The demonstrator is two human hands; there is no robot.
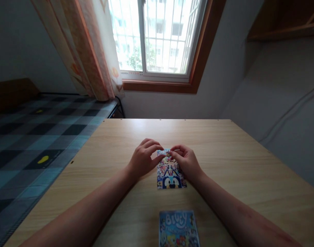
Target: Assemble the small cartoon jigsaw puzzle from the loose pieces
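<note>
The colourful picture puzzle (172,182) is lying flat on the wooden surface (224,144), between the hands. The right hand (190,164) is seemingly pinching a small piece (169,154) above its upper part; the left hand (143,158) is holding thumb and fingers apart beside it. They are apparently fitting pieces, which is calling for careful alignment. Nearer the person, a blue printed item (179,229) is lying.

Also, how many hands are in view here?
2. The left hand is at the puzzle's upper left, the right hand at its upper right. Neither is hidden, and no others show.
</note>
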